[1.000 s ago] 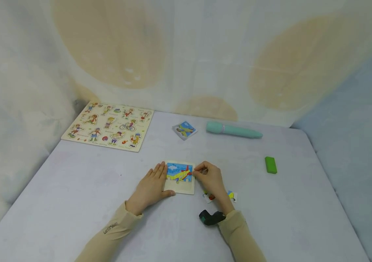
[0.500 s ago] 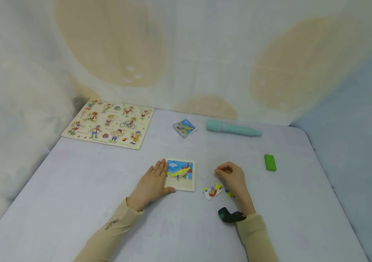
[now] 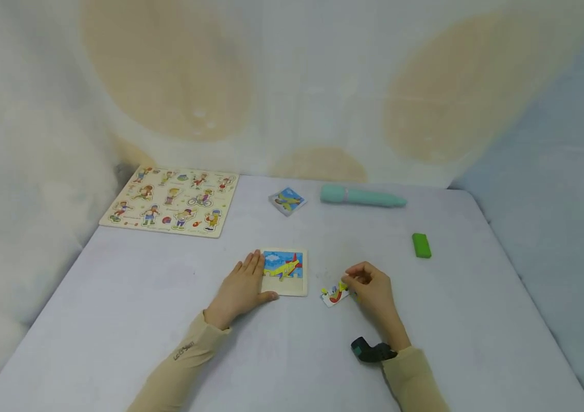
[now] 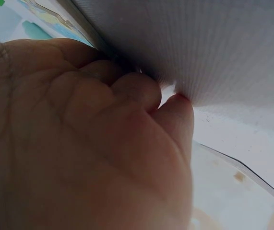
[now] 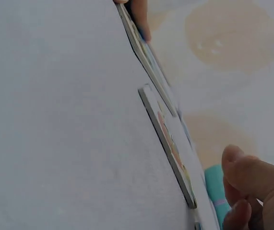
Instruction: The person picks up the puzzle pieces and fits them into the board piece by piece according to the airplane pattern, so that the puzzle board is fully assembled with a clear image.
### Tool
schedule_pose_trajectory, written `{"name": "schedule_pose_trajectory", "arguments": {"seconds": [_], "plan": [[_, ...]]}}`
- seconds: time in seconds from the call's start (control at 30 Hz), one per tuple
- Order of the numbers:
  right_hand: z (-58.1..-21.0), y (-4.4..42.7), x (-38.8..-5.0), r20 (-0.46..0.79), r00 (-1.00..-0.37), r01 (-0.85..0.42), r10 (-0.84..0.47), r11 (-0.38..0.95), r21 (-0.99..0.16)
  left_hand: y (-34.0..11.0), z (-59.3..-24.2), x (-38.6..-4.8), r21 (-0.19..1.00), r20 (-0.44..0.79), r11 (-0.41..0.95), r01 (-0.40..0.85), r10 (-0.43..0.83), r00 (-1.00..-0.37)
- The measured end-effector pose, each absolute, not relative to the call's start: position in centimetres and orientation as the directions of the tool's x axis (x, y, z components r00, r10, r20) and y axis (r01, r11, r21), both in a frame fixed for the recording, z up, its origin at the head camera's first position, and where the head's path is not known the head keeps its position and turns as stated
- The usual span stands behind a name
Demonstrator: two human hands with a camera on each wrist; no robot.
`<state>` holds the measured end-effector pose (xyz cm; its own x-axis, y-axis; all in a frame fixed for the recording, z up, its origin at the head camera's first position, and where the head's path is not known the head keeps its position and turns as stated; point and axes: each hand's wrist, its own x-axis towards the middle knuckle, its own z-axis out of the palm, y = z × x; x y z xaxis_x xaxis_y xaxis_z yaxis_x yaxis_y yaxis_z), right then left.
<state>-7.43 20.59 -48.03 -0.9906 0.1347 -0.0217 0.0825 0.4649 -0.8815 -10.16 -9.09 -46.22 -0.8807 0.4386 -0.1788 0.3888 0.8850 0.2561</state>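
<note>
Item, your left hand: laid out straight-fingered, fingertips against the left edge of a pale wooden square puzzle tray, thumb near its front corner.

Item, that tray: flat on the white cloth-covered table, its far part filled with joined pieces showing a yellow plane with a red tail on blue sky, its near strip bare wood.

Item, your right hand: well apart from the left, fingers bent, thumb and forefinger close together beside a loose, thin piece with red and yellow print. You cannot tell from these views whether they grip anything. The loose piece lies flat, right of the tray and apart from it.

Item, at your right wrist: a black curved device.

Further back: a cream rectangular board of printed sporting figures, left; a small square plane picture, set cornerwise; a teal pen-shaped object; a green rectangular block, right.
</note>
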Motion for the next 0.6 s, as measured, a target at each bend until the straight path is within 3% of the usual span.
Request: {"name": "schedule_pose_trajectory", "arguments": {"seconds": [0.27, 0.6], "plan": [[-47.1, 19.9, -6.5, 0.001, -0.975, -0.142, -0.224, 0.614, -0.776, -9.2, -46.0, -10.5, 0.228, -0.154, 0.89, 0.394, 0.432, -0.888], [-47.5, 19.8, -6.6, -0.018, -0.962, -0.168, -0.274, 0.638, -0.751, -9.1, -46.4, -10.2, 0.276, -0.172, 0.883, 0.381, 0.435, -0.884]]}}
